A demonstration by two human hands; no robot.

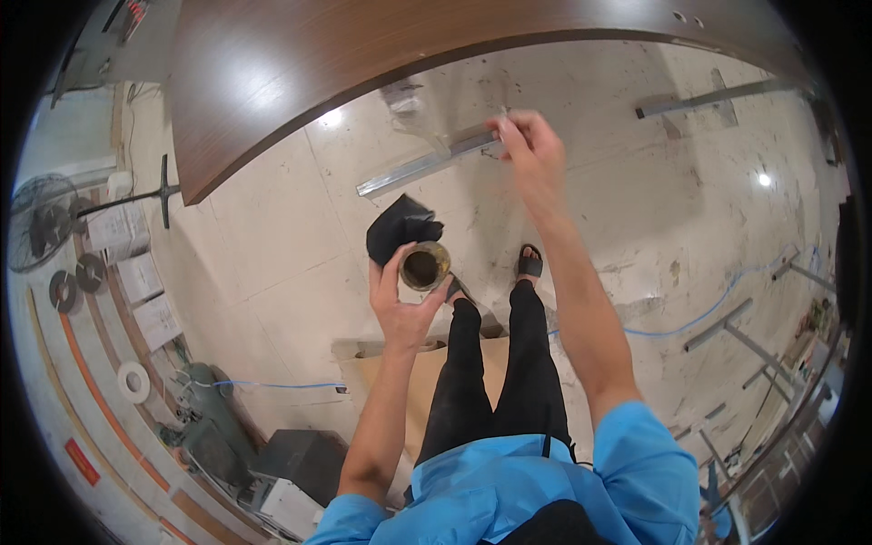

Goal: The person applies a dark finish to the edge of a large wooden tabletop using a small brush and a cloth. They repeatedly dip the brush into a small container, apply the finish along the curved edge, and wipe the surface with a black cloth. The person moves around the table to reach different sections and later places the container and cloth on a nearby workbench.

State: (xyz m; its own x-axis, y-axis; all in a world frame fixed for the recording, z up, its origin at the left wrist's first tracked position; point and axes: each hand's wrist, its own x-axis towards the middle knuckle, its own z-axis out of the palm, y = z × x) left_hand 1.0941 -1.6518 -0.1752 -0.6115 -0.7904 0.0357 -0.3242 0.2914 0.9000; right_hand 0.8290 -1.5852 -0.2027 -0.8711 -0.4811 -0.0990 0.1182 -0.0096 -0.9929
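My left hand (406, 309) is wrapped round a small round tin (443, 262) with stained walls and a dark inside. A piece of black cloth (398, 229) shows just beyond the tin, by my fingertips; whether I grip it too, I cannot tell. Out in front, my right hand (531, 150) is raised near the brown wooden tabletop (381, 54), apart from its edge. Its thumb and fingers are pinched together, slightly blurred, and what is between them is too small to make out.
A metal bar (409, 173) is beyond my hands, below the tabletop. To the left are a standing fan (44, 222), a green compressor tank (218, 418) and a dark box (300, 463). A blue hose (699, 318) and metal frames (749, 350) lie on the right.
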